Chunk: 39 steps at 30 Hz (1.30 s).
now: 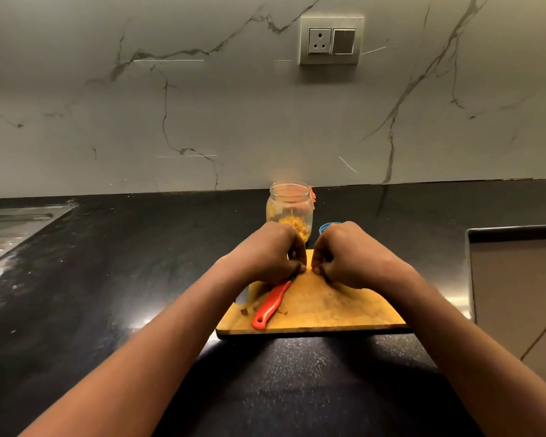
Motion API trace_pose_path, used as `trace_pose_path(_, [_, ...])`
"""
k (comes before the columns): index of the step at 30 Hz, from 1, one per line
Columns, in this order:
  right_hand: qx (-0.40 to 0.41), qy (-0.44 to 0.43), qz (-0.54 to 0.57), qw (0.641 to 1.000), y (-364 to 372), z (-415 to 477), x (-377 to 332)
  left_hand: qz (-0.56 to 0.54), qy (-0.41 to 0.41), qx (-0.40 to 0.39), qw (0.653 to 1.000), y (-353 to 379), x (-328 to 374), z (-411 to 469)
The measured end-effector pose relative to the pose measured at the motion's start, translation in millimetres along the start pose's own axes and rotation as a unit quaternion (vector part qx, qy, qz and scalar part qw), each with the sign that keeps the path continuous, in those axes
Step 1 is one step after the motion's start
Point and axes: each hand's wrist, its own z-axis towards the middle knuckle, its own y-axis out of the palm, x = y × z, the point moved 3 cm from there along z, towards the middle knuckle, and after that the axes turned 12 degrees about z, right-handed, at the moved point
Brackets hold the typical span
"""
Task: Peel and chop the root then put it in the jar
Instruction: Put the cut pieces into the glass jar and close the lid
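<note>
Left hand (267,257): curled down on the board (316,307), fingertips pinched tight. What's in them? Can't tell, too small.
Right hand (349,257): same, fingers bunched, tips nearly touching the left's at 12 o'clock of the board. Looks like gathering chopped bits, prob.
Root: no whole piece visible. Yellow shreds already in the jar (290,209), which stands open just beyond the hands at 12.
Peeler (270,305): orange handle lying at 9 o'clock on the board, head tucked under left hand.
Tabletop (108,279): black, glossy.
Risk: bits drop btwn board & jar on the carry; a knuckle could knock the jar; left hand could snag the peeler blade.
</note>
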Motion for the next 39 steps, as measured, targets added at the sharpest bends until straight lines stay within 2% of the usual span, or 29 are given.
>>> trace_pose_path(6, [0.01, -0.028, -0.06, 0.998, 8, -2, -9, 0.062, 0.023, -0.001, 0.998, 3, 9, -2])
trace_pose_path(12, [0.0, -0.038, -0.026, 0.999, 8, -3, -9, 0.088, 0.04, 0.008, 0.995, 6, 8, -2])
trace_pose_path(15, [0.022, -0.05, 0.002, 0.999, 1, 0, -8, 0.04, 0.026, 0.086, 0.995, -9, 1, 1])
trace_pose_path(19, [0.121, -0.107, 0.061, 0.985, -29, 17, -16, -0.009, 0.013, 0.24, 0.971, -45, -12, 12])
trace_pose_path(23, [0.185, -0.128, 0.1, 0.969, -59, 54, -28, -0.006, -0.027, 0.287, 0.958, -69, -21, 34])
trace_pose_path(25, [0.204, -0.124, 0.103, 0.966, -65, 73, -31, 0.008, -0.053, 0.293, 0.955, -71, -22, 46])
trace_pose_path(29, [0.192, -0.114, 0.093, 0.97, -63, 96, -31, 0.017, -0.082, 0.289, 0.954, -68, -27, 57])
trace_pose_path(39, [0.159, -0.098, 0.067, 0.98, -56, 106, -23, 0.002, -0.093, 0.264, 0.96, -62, -43, 58])
